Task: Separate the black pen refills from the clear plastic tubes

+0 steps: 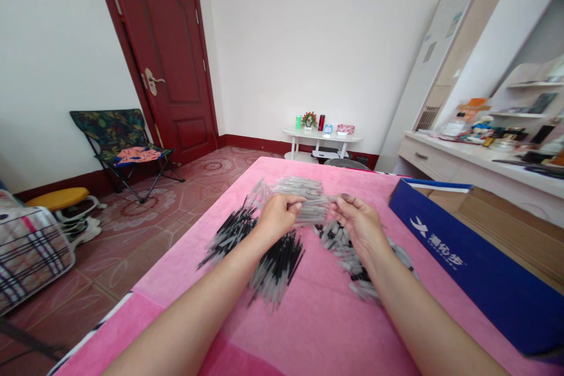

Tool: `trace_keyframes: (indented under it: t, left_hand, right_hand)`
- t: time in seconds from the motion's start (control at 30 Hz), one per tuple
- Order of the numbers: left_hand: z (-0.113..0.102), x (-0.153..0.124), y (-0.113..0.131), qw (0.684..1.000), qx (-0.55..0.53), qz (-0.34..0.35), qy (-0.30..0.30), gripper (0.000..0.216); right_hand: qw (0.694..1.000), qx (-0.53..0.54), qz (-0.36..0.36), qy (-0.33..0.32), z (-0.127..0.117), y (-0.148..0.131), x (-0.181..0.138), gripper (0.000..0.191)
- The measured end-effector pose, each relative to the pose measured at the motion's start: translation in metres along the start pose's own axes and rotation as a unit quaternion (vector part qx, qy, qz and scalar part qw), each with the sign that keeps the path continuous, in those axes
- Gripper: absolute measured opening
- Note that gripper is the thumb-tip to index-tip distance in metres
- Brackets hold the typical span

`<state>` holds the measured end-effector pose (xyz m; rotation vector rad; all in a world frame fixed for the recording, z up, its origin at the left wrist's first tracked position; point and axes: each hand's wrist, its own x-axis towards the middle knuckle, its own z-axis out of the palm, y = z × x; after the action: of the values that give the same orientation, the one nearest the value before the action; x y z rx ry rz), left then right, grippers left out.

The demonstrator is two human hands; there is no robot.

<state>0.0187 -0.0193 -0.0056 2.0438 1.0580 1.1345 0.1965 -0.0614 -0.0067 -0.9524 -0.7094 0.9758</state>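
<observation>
My left hand (281, 212) is closed with thumb and forefinger pinched together. Opposite it, my right hand (358, 218) pinches the end of a thin clear pen barrel (325, 198), which spans the gap between both hands. Its finer detail is blurred. Beneath the hands lies a pile of clear pen barrels (297, 184). Black-and-clear slender pen parts lie in one heap (231, 234) beyond my left forearm and another heap (278, 264) to its right. Short clear and black pen pieces (341, 245), probably caps, are scattered under my right hand and wrist.
A pink cloth (304, 329) covers the table. On the right stands an open blue cardboard box (467, 258). Farther off are a small white table (291, 132), a folding chair (112, 129), a red door (163, 41) and a cluttered white dresser (440, 155).
</observation>
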Motion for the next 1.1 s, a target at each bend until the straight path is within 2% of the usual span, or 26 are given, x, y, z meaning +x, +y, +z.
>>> trace_keyframes:
  t: [0.3, 0.5, 0.67, 0.9, 1.1]
  left_hand:
    - [0.001, -0.001, 0.001, 1.000, -0.011, 0.012, -0.007, 0.027]
    - [0.005, -0.001, -0.002, 1.000, -0.019, 0.016, -0.016, 0.029]
    - [0.009, -0.003, -0.002, 0.999, 0.035, 0.009, 0.000, 0.029]
    - [0.009, -0.014, 0.015, 0.992, 0.124, -0.007, 0.029, 0.031]
    - [0.012, -0.017, 0.020, 0.992, 0.119, -0.005, 0.046, 0.031]
  right_hand:
    - [0.997, -0.058, -0.029, -0.042, -0.001, 0.001, 0.000, 0.029]
    - [0.995, -0.077, -0.041, -0.038, 0.002, -0.002, -0.003, 0.030]
    - [0.997, -0.070, -0.037, -0.025, 0.003, -0.001, -0.004, 0.030]
    - [0.997, -0.064, -0.039, -0.016, 0.004, 0.000, -0.006, 0.027]
    - [0.996, -0.054, -0.068, 0.000, 0.009, 0.001, -0.010, 0.025]
